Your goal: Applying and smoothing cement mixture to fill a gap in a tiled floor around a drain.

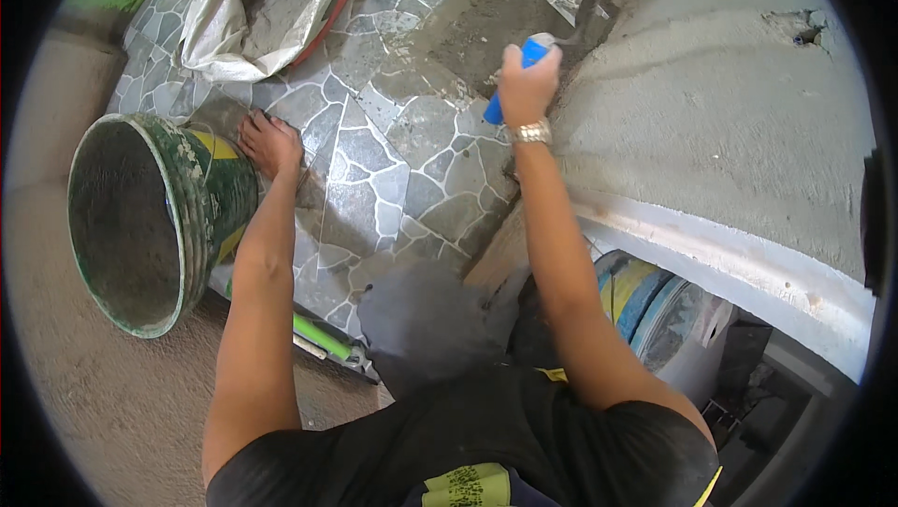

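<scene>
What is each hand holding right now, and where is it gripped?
The right hand grips a blue-handled tool around its handle. The left hand holds nothing; it rests flat on the stone-pattern floor beside the green bucket.

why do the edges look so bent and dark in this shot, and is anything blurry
Head view: the fisheye lens bows straight lines near the rim, such as the white ledge, and leaves black corners. Light is soft and even, no glare. The right hand on the blue handle looks slightly smeared; the left hand and green bucket are sharp.
</scene>
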Demonstrator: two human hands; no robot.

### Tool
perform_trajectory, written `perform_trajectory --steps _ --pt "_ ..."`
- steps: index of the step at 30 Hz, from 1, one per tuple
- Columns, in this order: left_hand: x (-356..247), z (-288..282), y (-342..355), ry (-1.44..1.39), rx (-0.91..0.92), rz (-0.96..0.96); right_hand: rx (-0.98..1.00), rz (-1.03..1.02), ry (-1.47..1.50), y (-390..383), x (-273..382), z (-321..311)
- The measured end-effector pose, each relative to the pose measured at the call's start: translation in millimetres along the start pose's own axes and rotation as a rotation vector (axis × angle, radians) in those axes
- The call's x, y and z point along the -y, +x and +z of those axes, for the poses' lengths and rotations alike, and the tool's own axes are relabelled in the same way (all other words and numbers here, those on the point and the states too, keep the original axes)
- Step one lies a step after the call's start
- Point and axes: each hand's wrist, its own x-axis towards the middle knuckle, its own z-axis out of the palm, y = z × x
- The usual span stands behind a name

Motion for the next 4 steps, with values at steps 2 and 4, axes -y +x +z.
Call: perform_trajectory --steps 2,4 --pt "1.2 -0.1 1.8 -0.008 0.019 -0.011 0.102 0.066 -0.222 -7.5 -16.3 21.1" --pt "0.0 -1.0 0.7 -0.019 0.03 -0.025 0.467 0.069 -0.405 -1.0 -37.3 23.3"
